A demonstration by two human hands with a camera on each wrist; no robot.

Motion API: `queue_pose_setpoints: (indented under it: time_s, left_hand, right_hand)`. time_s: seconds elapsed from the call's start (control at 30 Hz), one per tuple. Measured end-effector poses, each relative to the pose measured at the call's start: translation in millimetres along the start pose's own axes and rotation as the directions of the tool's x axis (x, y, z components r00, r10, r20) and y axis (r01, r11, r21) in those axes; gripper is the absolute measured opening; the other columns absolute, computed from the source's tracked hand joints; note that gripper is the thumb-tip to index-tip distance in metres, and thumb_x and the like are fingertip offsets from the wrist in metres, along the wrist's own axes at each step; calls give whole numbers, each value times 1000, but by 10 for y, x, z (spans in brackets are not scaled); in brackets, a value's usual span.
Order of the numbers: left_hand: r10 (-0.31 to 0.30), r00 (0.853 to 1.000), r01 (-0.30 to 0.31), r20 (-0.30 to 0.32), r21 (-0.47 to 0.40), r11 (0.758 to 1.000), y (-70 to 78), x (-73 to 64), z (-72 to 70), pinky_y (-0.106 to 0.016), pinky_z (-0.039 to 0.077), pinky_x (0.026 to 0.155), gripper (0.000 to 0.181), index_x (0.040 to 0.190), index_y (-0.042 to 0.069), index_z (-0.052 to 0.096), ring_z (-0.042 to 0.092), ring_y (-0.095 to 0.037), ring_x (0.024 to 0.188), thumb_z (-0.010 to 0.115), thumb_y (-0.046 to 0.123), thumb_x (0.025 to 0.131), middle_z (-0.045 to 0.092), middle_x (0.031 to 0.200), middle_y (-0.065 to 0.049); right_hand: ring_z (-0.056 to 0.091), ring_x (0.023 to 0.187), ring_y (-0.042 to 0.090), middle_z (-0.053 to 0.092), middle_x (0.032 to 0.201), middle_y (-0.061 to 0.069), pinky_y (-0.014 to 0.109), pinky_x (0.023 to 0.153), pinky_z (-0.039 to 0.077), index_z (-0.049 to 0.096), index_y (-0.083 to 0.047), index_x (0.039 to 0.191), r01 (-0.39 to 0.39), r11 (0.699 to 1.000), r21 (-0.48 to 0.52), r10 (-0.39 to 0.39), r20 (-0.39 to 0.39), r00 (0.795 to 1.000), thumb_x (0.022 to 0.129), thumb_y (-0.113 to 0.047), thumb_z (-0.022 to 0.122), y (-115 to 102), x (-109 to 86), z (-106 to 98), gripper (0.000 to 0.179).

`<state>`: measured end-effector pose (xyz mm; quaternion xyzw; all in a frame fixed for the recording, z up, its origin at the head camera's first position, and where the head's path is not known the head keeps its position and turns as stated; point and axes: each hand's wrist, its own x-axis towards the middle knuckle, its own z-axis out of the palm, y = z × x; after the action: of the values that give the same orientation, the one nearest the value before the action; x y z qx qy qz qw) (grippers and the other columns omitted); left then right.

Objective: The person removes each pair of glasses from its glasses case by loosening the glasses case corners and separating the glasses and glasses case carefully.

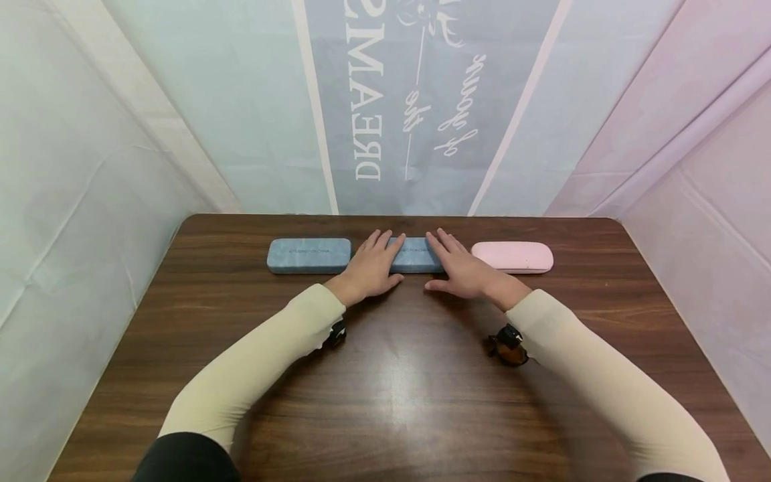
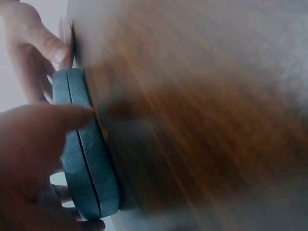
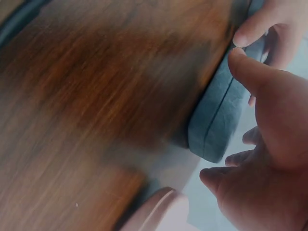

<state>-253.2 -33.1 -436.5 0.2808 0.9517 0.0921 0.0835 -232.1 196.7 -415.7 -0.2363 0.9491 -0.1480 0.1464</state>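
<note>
In the head view a blue hard case (image 1: 415,256) lies crosswise between both hands. My left hand (image 1: 373,264) reaches over its left end, fingers extended and thumb by the front edge. The left wrist view shows that thumb across the front of the blue case (image 2: 89,163), with fingertips around its near end. At the right end is my right hand (image 1: 466,271), fingers spread and thumb apart from them. Its fingers stand off the case end in the right wrist view, while the thumb overlaps the case (image 3: 216,115); contact is unclear.
A second blue case (image 1: 309,256) lies to the left, and a pink case (image 1: 512,257) to the right, in the same row. Sunglasses with amber lenses (image 1: 510,353) show beneath the right wrist. A printed curtain (image 1: 271,134) hangs behind the brown wooden table (image 1: 397,402).
</note>
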Motion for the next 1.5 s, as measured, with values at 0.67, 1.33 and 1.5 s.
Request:
queue_pose_setpoints:
  time_s: [0.67,1.33,1.5]
  left_hand:
    - [9,1000,-9,2,9,1000,2,38,-73,-44,41,110,77,161,15,28,34,-35,144,70,32,98,39,155,-14]
    - [0,1000,0,7,13,1000,42,-54,-29,-46,45,105,77,159,17,32,39,-36,140,73,32,96,43,153,-14]
    - [10,1000,-10,5,19,1000,50,-77,-27,-46,46,105,77,159,16,33,40,-37,138,73,32,96,44,152,-14]
  right_hand:
    - [53,123,43,44,143,27,54,100,46,41,0,136,47,998,-45,-51,-72,996,91,-20,80,22,146,-53,63]
    - [58,112,47,46,136,30,55,89,51,38,2,132,-31,988,-150,22,-58,998,89,-9,80,-216,83,-16,61]
    - [58,112,47,46,135,30,54,89,52,38,2,133,-32,987,-160,24,-49,998,90,-10,79,-250,38,-18,60]
